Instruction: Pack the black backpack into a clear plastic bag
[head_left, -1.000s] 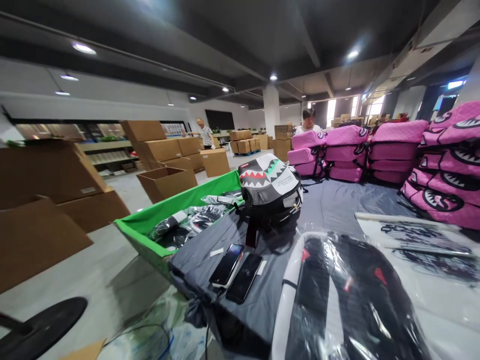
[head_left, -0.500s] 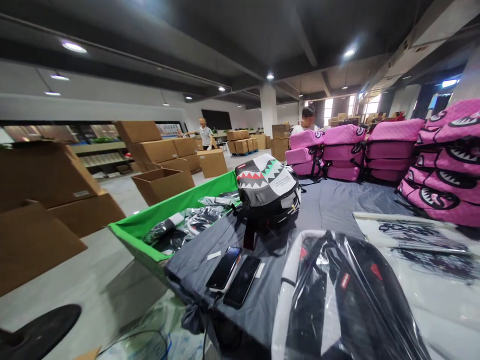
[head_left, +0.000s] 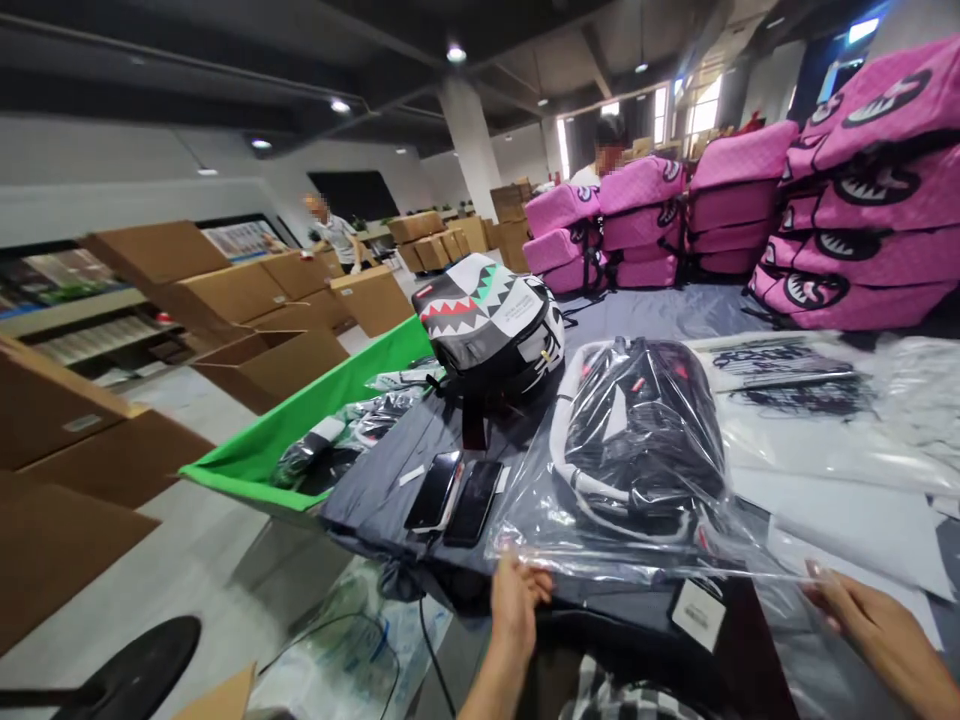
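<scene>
A black backpack (head_left: 637,425) with white trim lies inside a clear plastic bag (head_left: 570,520) on the grey table (head_left: 660,310). My left hand (head_left: 516,603) pinches the near left edge of the bag's open mouth. At the near right edge of that mouth, my right hand (head_left: 874,625) grips the plastic. A white tag (head_left: 697,615) hangs at the bag's near side. Behind it stands a grey backpack (head_left: 491,325) printed with a shark mouth.
Two phones (head_left: 454,492) lie on the table's left part. A green bin (head_left: 300,430) with wrapped items is to the left. Stacks of pink backpacks (head_left: 847,200) fill the far right. Flat plastic bags (head_left: 817,400) lie right. Cardboard boxes (head_left: 225,300) and two people stand beyond.
The view tilted down and both my hands came into sight at the bag's open edge. The bagged black backpack now lies farther from me on the table.
</scene>
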